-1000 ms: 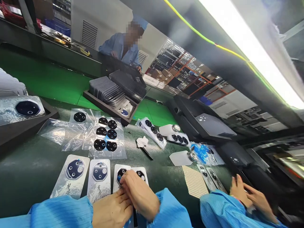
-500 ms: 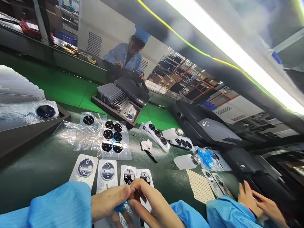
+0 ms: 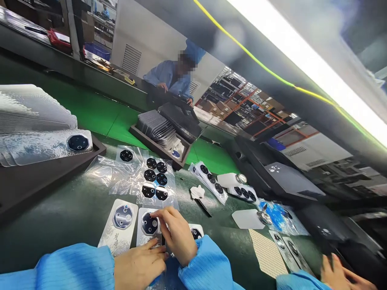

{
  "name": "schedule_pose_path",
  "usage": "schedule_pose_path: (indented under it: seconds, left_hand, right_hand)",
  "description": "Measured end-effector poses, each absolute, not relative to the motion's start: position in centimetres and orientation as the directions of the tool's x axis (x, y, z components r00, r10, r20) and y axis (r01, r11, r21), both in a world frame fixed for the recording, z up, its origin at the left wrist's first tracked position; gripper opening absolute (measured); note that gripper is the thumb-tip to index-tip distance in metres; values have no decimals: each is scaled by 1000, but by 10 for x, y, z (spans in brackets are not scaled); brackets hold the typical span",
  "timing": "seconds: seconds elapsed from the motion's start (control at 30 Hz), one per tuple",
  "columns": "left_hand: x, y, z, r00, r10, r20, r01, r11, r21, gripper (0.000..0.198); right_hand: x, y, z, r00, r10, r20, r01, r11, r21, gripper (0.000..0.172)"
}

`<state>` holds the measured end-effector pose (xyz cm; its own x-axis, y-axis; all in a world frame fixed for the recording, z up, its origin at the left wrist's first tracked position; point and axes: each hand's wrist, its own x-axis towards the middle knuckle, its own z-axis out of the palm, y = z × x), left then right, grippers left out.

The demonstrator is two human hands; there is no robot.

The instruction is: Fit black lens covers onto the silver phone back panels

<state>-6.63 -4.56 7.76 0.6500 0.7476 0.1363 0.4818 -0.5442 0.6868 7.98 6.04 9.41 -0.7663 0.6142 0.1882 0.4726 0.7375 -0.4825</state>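
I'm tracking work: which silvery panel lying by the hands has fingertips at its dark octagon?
Second panel from the left: the right hand has fingertips at its octagon; the leftmost panel and the panel right of that hand show none.

Sleeves (image 3: 81, 266) blue, finely striped; panels (image 3: 117, 233) silvery white, mottled grey; their octagons (image 3: 147, 224) dark blue; sheet (image 3: 267, 253) beige, dotted.

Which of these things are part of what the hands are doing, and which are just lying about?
Seemingly in use:
silver panel
its dark octagon
right hand, fingertips at the octagon
left hand, nearby

Apparently lying about:
nearer white bottle
farther white bottle
beige sheet
crumpled white wad
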Motion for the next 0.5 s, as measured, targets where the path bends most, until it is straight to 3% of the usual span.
schedule_pose_path:
  seconds: [0.2, 0.27, 0.37, 0.5]
  left_hand:
    - [-60, -47, 75, 617, 780, 105, 545, -520, 658, 30]
    - [-60, -48, 74, 615, 779, 120, 539, -527, 657, 30]
    - [-65, -48, 75, 619, 772, 143, 527, -544, 654, 36]
    - [-70, -50, 69, 628, 747, 216, 513, -606, 608, 47]
  right_hand:
    - [81, 53, 98, -830, 505, 235, 453, 858, -242, 33]
    - [81, 55, 101, -820, 533, 208, 476, 837, -270, 28]
    - [76, 64, 101, -777, 610, 158, 510, 756, -410, 18]
    - [59, 77, 97, -800, 591, 105, 462, 718, -521, 19]
